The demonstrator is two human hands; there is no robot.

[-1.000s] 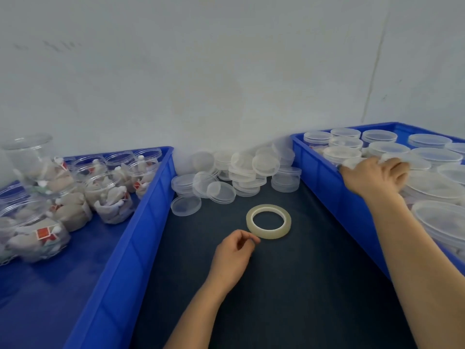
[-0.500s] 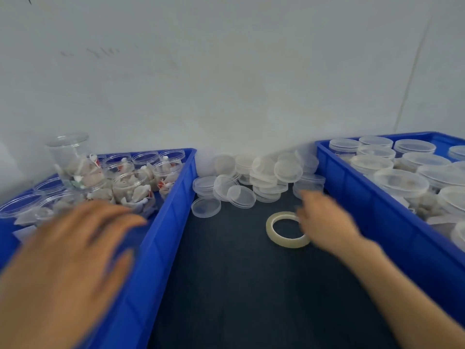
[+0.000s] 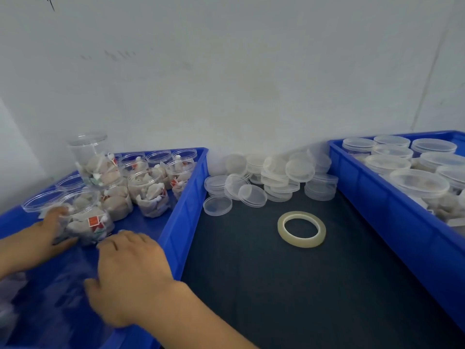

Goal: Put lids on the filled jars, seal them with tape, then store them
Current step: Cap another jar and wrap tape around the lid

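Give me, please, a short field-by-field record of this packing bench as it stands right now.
left hand: grips the nearest filled jar in the left blue bin
right hand: fingers extended, at that jar's front
tape roll: flat on the dark mat, untouched
loose lids: heaped at the mat's far edge
right blue bin: holds lidded jars

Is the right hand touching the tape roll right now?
Apart. The head view shows the right hand over the left blue bin, with the bin's wall and a stretch of bare dark mat between it and the tape roll.
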